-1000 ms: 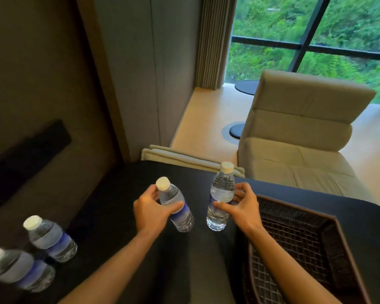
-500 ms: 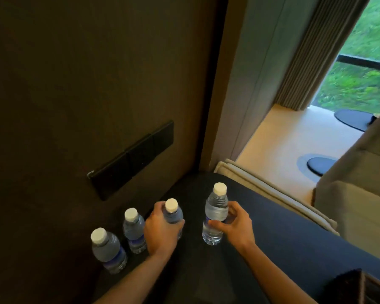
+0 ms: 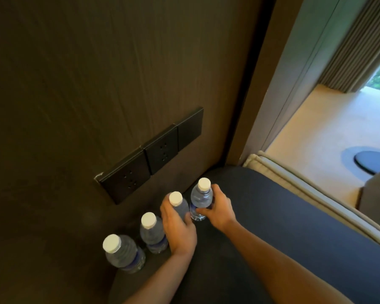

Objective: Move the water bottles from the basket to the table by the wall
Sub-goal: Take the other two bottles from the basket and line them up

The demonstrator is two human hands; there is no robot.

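Several clear water bottles with white caps stand in a row along the dark wall on the dark table. My left hand grips one bottle, third in the row. My right hand grips the bottle at the far end, near the corner. Two more bottles stand free to the left: one beside my left hand and another nearest me. The basket is out of view.
A strip of black wall sockets sits just above the bottles. A beige padded edge runs along the table's far side. Beyond lie a light floor, a round dark base and a curtain.
Both hands have carried their bottles left and toward the wall, into line with the two standing bottles. My view has swung left, so the basket and the chair have left the frame.
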